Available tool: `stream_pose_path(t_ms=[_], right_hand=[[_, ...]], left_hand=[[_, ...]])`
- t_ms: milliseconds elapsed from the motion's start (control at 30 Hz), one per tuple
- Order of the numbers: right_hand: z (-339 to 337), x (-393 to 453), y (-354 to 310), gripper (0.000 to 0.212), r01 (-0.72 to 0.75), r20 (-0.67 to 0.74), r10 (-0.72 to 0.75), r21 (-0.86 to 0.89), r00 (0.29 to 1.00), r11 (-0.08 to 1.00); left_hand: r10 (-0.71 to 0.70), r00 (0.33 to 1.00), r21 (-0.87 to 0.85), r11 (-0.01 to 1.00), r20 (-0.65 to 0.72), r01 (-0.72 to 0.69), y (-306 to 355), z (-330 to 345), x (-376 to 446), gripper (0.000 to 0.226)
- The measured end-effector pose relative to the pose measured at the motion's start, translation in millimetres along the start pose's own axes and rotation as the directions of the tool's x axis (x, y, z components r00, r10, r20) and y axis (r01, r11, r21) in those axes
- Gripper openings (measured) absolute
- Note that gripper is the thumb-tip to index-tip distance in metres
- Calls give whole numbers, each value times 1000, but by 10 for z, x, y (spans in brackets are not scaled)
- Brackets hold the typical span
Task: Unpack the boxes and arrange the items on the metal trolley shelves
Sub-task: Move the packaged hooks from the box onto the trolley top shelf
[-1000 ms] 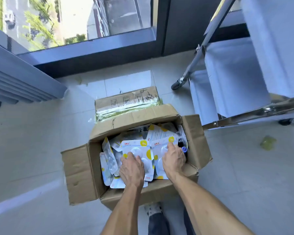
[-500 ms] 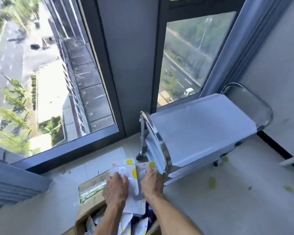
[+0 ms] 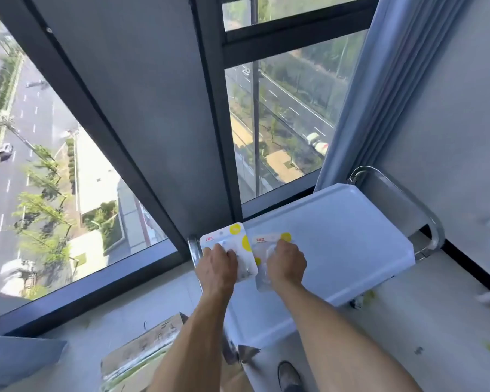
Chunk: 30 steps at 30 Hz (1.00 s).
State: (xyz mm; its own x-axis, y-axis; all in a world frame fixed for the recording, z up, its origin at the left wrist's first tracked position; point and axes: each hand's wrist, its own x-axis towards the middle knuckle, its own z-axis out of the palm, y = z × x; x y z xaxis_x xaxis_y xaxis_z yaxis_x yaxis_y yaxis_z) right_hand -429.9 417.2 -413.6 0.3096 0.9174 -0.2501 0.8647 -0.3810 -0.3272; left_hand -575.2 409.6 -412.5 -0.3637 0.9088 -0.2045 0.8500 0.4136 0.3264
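My left hand grips a white blister pack with yellow dots at the near left end of the trolley's top shelf. My right hand grips a second, paler pack beside it, over the shelf surface. The two packs overlap slightly at their inner edges. The shelf is covered in a pale blue-white film. The trolley's chrome handle shows just left of my left hand. The cardboard box lies on the floor below my arms, mostly hidden.
The trolley stands against a floor-to-ceiling window with a grey-blue curtain at the right. A second chrome handle curves round the far end of the trolley. Lower shelf peeks out below. My shoe is on the tiled floor.
Both hands lifted packs out of the box and carried them up and right onto the trolley's top shelf. The view rose from the box to the window and trolley.
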Motion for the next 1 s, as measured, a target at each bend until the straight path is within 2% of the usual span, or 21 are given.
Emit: stream_pose_path(t_ms=[100,233,500,733,900,1000], right_hand=[[137,566,189,23,-22,40,24,-54,999,998],[450,1075,296,24,-55,95,63,-80,993,995],[1099,1614,134,24,38,177,-16,-117,984,992],[1340,1934,50,27,76,186,-43,-173,982,982],[1348,1788,-18,36,96,152,-70,-168,986,981],[1254,1600,-174,34,135,145,-110,-173,983,976]], left_hand=[[-80,994,45,996,74,77,311,439,404,30],[-161,977,127,981,139,143,408,916,736,34],[-239,953,259,947,186,187,308,1466,1174,33],[-244,950,331,928,196,170,297,1613,1413,31],[-210,963,242,956,171,165,285,1493,1366,33],[-185,973,182,970,136,159,231,1194,1313,23]])
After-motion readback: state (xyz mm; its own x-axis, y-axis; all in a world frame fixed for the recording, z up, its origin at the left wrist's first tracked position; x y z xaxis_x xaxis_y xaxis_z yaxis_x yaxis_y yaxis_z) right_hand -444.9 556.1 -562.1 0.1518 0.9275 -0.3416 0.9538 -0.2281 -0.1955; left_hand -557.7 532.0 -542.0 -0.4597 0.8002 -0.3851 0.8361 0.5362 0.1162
